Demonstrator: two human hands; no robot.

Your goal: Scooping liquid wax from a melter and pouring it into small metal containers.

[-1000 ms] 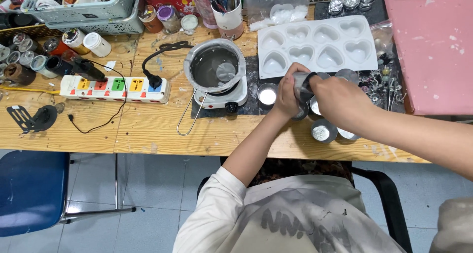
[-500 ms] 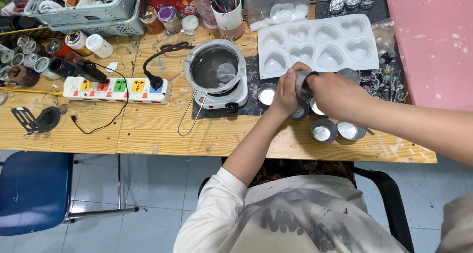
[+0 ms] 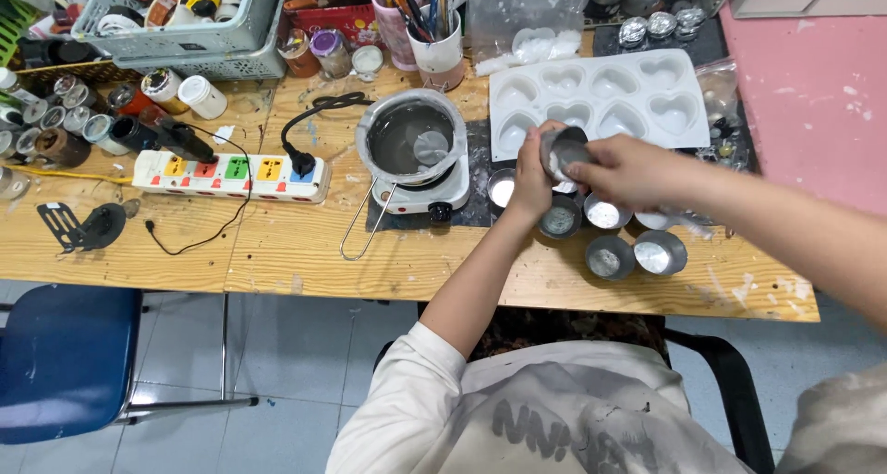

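Note:
Both my hands hold one small round metal tin (image 3: 564, 151) tilted on its side above the table. My left hand (image 3: 531, 176) grips its left side. My right hand (image 3: 621, 169) covers its right side. Beneath them stand several more small metal tins (image 3: 637, 252), some with pale wax inside. A white mould with heart-shaped cavities (image 3: 601, 93) lies just behind my hands. Left of them a metal pot (image 3: 411, 139) sits on a small white hot plate (image 3: 434, 195).
A white power strip with coloured switches (image 3: 231, 174) lies on the wooden table (image 3: 277, 252). A grey basket (image 3: 176, 21), jars and a cup of brushes (image 3: 434, 30) crowd the back. A pink surface (image 3: 813, 95) is at right, a blue chair (image 3: 65, 363) lower left.
My hands with the tin have stayed over the cluster of tins, shifting slightly; the tin has turned a little in my grip.

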